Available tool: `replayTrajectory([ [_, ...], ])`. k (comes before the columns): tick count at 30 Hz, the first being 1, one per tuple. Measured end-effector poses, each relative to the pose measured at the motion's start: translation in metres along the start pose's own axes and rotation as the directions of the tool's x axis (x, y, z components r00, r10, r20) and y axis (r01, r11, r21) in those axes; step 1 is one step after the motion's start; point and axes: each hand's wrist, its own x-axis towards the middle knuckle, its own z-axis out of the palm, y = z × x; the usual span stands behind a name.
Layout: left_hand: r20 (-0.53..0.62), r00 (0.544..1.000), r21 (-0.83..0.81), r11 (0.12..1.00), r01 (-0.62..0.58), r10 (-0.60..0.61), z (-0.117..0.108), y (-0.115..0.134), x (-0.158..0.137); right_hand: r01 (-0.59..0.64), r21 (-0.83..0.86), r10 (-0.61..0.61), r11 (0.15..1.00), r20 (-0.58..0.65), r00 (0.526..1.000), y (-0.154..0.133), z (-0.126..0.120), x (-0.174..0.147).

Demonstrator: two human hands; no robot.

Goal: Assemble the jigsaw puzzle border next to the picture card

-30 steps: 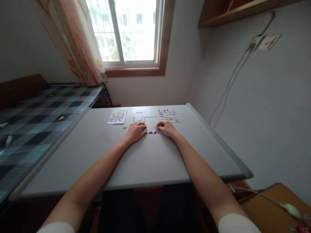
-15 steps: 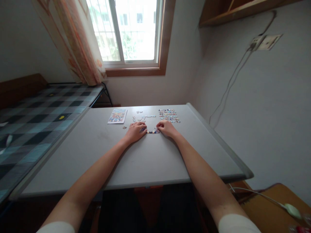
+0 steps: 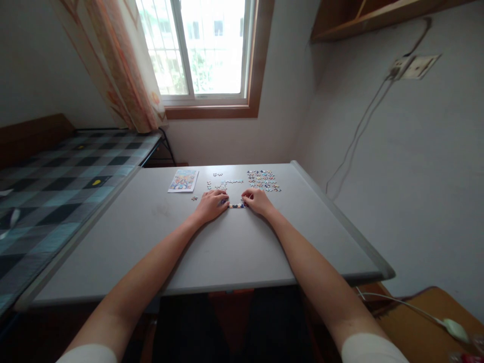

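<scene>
A joined strip of jigsaw puzzle pieces [image 3: 237, 205] forms a bottom edge on the grey table [image 3: 227, 252]. Over its left end rests my left hand [image 3: 212, 205], open, with the fingers lying on the pieces and partly covering them. At the right end, my right hand [image 3: 259, 200] is closed in a pinch on a small puzzle piece [image 3: 243, 198], mostly hidden by the fingertips. Beyond the hands lies a joined top edge of pale pieces [image 3: 232, 181]. A single loose piece [image 3: 194, 198] is left of my left hand.
Rows of loose puzzle pieces [image 3: 262, 177] lie at the back right. The printed reference picture [image 3: 183, 180] is at the back left, with a few pieces [image 3: 218, 175] near the far edge. A checked bed [image 3: 75, 176] stands left; a wall [image 3: 397, 166] bounds the right.
My right hand has shifted very slightly left, its fingertips closer over the strip's right end. My left hand stays in place.
</scene>
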Motion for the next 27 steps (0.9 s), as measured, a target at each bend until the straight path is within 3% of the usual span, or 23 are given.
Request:
replayTrajectory([
  [8,-0.008,1.000,0.002,1.000,-0.008,0.008,0.000,0.000,-0.001,-0.022,-0.030,0.022,0.999,-0.004,1.000,-0.006,0.001,-0.001],
  [13,-0.002,1.000,0.006,1.000,-0.006,0.006,0.000,0.000,-0.001,-0.066,0.105,0.081,0.992,-0.142,0.987,0.000,-0.002,0.001],
  [16,-0.004,1.000,0.002,1.000,-0.008,0.008,-0.001,0.000,-0.001,-0.088,0.087,0.103,0.992,-0.186,0.977,0.006,-0.005,0.002],
  [27,0.008,1.000,-0.003,1.000,0.009,-0.009,-0.002,0.003,0.001,-0.107,-0.063,0.102,0.992,-0.077,0.992,0.005,-0.006,0.000],
])
